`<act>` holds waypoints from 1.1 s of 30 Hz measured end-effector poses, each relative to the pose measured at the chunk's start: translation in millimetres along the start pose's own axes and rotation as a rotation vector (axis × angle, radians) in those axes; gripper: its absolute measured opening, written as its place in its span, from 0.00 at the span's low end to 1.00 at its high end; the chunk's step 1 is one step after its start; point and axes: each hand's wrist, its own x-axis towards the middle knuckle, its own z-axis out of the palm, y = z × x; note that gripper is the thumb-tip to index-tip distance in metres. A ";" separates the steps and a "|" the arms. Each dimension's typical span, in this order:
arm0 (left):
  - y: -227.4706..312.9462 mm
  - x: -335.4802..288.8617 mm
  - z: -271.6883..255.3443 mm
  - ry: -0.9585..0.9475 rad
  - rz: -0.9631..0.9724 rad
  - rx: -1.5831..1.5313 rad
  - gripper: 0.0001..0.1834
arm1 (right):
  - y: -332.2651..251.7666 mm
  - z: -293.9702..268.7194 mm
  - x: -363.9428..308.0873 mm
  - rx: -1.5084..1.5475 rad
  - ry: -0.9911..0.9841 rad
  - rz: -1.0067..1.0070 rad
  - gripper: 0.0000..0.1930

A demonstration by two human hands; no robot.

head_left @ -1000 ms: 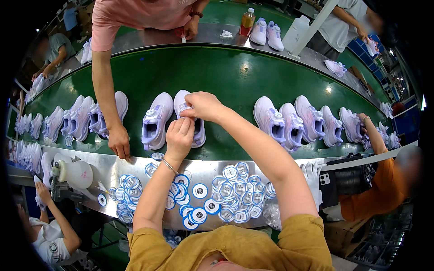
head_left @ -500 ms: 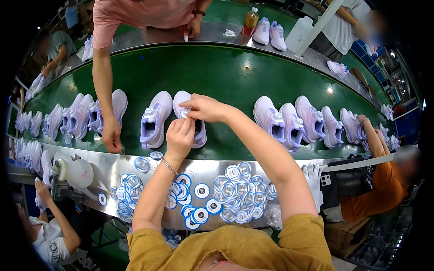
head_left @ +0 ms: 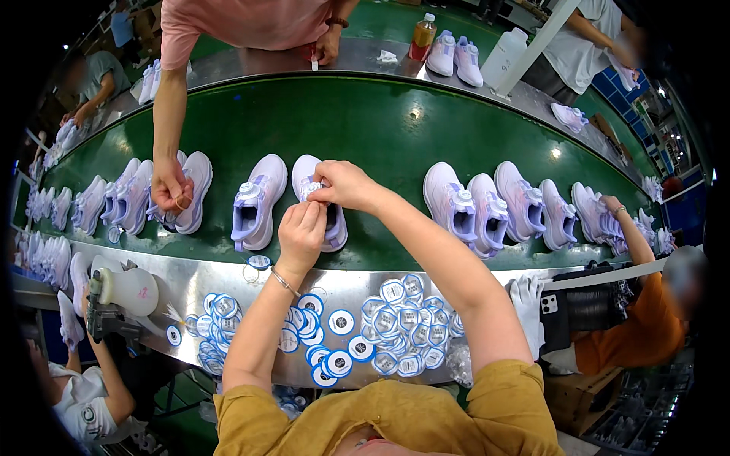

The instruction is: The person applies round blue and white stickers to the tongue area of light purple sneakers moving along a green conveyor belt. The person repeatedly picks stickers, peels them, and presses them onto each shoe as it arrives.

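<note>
A pale lavender sneaker (head_left: 306, 166) with its toe pointing away is under both my hands, over its tongue. My left hand (head_left: 302, 229) is closed, its fingertips pinched together above the shoe opening. From the right, my right hand (head_left: 346, 185) meets it with thumb and fingers bent inward at the laces. The fingers hide whatever small part is between them. Beside it on the left stands a matching sneaker (head_left: 262, 194) with a round dial (head_left: 249, 191) on its tongue. Round blue-rimmed tags (head_left: 341, 322) lie on the metal ledge below my forearms.
Several sneakers (head_left: 519, 194) stand along the green belt (head_left: 365, 114) to both sides. Across it, a co-worker's hand (head_left: 172, 186) is over shoes at the left. Clear-wrapped tags (head_left: 407, 323) are heaped on the metal ledge (head_left: 266, 365). A white glove (head_left: 526, 308) lies at the right.
The co-worker's hand has moved up from the ledge to the shoes at left. One tag near the ledge's edge is gone. The shoes at right have shifted slightly left; my hands barely moved.
</note>
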 end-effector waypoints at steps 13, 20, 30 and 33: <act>-4.1 -4.5 -0.4 0.020 -0.020 0.007 0.14 | 11.4 32.3 2.3 -0.019 0.290 -0.076 0.18; -5.7 -9.6 -3.1 0.006 -0.032 0.003 0.14 | -1.1 8.2 20.0 -0.026 -0.056 -0.057 0.20; -10.0 -13.4 -4.3 0.004 -0.053 0.018 0.14 | 3.5 16.5 25.6 0.022 0.009 -0.173 0.18; -12.8 -14.9 -7.8 -0.018 -0.081 0.010 0.13 | -7.6 4.4 20.1 0.071 -0.115 -0.060 0.15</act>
